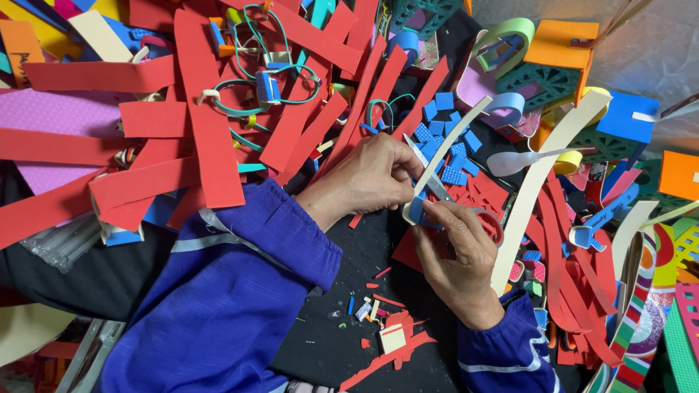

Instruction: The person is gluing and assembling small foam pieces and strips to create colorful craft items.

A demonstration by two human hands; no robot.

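Head view: your left hand (375,175) pinches a cream foam strip (444,149) near its lower end, fingers closed on it, at the centre of a black work surface (328,342). Your right hand (459,255) grips scissors (437,185), fingers through the red handles, the blades slightly apart and touching the strip beside a small blue piece (417,209) at the strip's looped end. Blue squares (444,135) lie just beyond the blades. Red foam strips (211,124) heap far left; a wide cream strip (539,182) runs along the right, with a white spoon (520,160) across it. Small scraps (382,327) lie near, between your blue sleeves (233,291).
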